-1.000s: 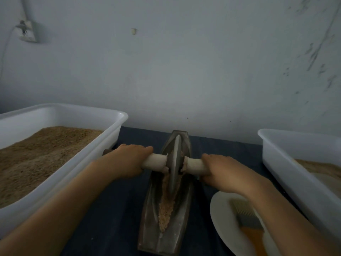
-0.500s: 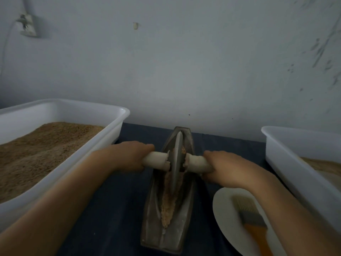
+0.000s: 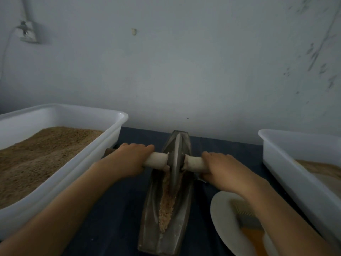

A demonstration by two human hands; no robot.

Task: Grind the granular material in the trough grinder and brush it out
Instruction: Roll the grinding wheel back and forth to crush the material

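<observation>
Trough grinder (image 3: 166, 215) of dull grey metal lies on the dark blue cloth-covered surface (image 3: 114, 218), its long, boat-shaped body running straight away from the person toward the wall, both ends tapered. Its far tip nearly meets the pale wall (image 3: 184, 71); its near end is cut off by the bottom edge. A thin metal grinding wheel (image 3: 175, 163) stands on edge in the groove, in the far half of the trough, its pale cylindrical axle handle (image 3: 156, 160) lying crosswise. The left hand (image 3: 127, 161) is wrapped over the left end of that handle, the right hand (image 3: 221, 169) curled round the right end, both gripping from above. Tan, coarse granular material (image 3: 167, 206) lies heaped along the groove on the near side of the wheel.

A white plastic tub (image 3: 73, 172) on the left holds more brown grain, its near part out of view. A second white tub (image 3: 295, 172) on the right is cut off by the picture's edge, its contents hard to make out. A pale round plate (image 3: 221, 215) near the right forearm carries a brush (image 3: 245, 217) with an orange handle, partly hidden by the arm.
</observation>
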